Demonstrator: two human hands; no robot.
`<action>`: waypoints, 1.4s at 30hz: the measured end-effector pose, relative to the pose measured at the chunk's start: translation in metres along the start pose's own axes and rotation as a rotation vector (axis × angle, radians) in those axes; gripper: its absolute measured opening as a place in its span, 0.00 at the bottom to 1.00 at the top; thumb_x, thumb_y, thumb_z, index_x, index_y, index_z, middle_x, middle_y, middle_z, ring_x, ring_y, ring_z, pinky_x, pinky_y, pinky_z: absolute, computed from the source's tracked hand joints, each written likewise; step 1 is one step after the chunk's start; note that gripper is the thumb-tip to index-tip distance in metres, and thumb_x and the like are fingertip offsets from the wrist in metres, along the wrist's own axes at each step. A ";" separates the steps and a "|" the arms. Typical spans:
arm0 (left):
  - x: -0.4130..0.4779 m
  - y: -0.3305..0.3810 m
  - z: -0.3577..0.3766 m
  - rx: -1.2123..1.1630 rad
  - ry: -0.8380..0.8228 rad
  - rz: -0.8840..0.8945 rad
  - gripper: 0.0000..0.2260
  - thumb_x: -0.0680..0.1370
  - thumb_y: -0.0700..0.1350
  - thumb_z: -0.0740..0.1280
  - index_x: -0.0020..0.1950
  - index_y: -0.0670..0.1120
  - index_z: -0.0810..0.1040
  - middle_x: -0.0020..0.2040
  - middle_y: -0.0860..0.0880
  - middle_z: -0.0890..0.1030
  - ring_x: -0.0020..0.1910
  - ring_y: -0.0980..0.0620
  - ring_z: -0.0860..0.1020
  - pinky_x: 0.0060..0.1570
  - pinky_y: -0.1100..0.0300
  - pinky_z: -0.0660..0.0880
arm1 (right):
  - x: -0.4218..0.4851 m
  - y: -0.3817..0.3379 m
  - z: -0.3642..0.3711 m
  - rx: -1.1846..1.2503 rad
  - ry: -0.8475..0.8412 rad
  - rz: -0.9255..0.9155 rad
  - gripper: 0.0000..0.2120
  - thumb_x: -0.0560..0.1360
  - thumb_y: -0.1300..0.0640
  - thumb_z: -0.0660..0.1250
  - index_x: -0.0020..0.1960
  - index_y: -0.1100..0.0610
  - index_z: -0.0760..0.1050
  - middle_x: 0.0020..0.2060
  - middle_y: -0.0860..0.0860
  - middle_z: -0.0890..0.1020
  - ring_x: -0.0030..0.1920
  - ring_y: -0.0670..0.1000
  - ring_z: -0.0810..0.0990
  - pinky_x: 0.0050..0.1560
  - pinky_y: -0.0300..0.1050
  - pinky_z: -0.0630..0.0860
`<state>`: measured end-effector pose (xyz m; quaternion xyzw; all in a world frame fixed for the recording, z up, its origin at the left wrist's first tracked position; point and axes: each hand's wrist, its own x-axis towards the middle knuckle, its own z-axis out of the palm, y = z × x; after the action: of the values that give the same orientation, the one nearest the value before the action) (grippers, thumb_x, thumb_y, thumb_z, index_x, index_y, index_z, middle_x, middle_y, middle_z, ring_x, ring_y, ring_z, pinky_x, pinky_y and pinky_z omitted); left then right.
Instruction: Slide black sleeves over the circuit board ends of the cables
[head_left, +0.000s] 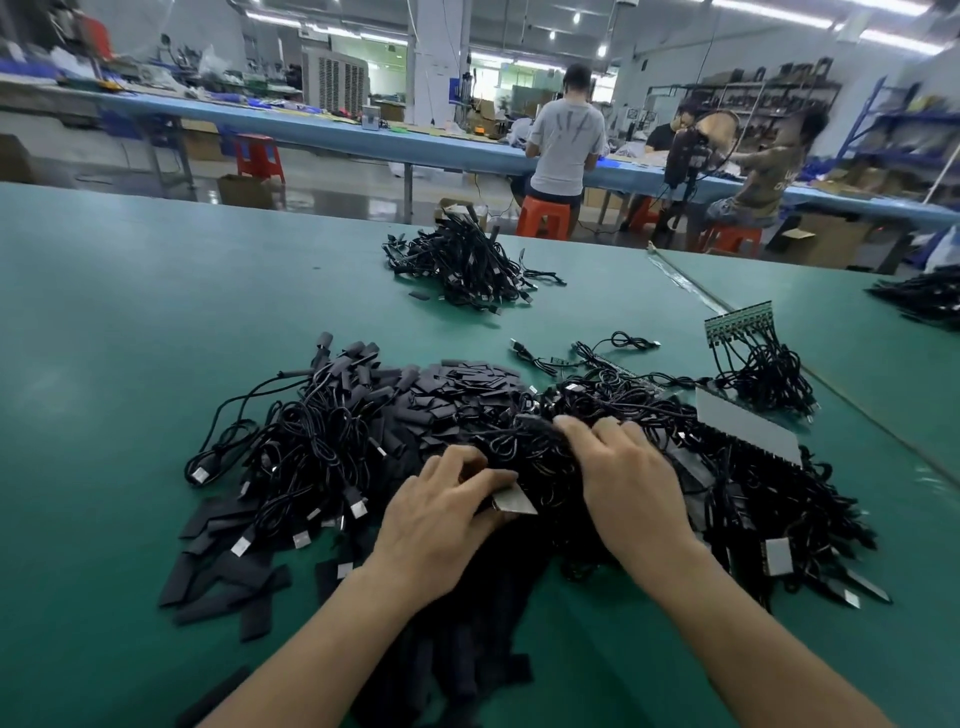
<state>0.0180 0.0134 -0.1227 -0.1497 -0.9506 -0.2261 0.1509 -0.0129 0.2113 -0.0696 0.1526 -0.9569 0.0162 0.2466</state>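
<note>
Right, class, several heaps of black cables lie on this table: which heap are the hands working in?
The large near heap, mixed with flat black sleeves; the left hand and right hand both touch it. The far heaps lie untouched.

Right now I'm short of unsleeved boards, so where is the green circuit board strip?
Head view, far right on the table: the green circuit board strip sits beyond the right hand, just past the big cable pile.

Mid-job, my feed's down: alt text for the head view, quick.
Left hand holds a small circuit board while the right hand digs into a tangled pile of black cables on a green table. Loose black sleeves lie around it.
</note>
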 end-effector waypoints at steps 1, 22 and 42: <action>0.002 -0.001 -0.001 0.041 -0.023 0.041 0.21 0.80 0.63 0.57 0.73 0.62 0.69 0.68 0.56 0.67 0.64 0.54 0.68 0.59 0.59 0.68 | 0.003 0.003 0.005 -0.025 0.004 0.035 0.25 0.74 0.69 0.68 0.69 0.56 0.74 0.47 0.55 0.82 0.48 0.58 0.80 0.45 0.51 0.78; 0.060 0.028 -0.145 -0.147 0.994 0.060 0.10 0.81 0.40 0.64 0.54 0.35 0.81 0.41 0.49 0.80 0.36 0.60 0.74 0.40 0.81 0.68 | 0.053 0.040 -0.018 -0.089 0.225 0.241 0.11 0.76 0.68 0.66 0.55 0.58 0.81 0.42 0.57 0.84 0.34 0.57 0.80 0.45 0.49 0.70; 0.044 -0.051 -0.071 -0.574 0.081 -0.137 0.12 0.78 0.53 0.69 0.61 0.53 0.80 0.52 0.60 0.83 0.50 0.62 0.80 0.55 0.61 0.76 | 0.031 -0.038 -0.040 0.316 -0.113 -0.034 0.27 0.80 0.57 0.56 0.79 0.51 0.57 0.73 0.47 0.67 0.73 0.47 0.63 0.77 0.46 0.55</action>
<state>-0.0241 -0.0543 -0.0666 -0.1124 -0.8489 -0.5012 0.1248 -0.0086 0.1706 -0.0215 0.2063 -0.9521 0.1534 0.1656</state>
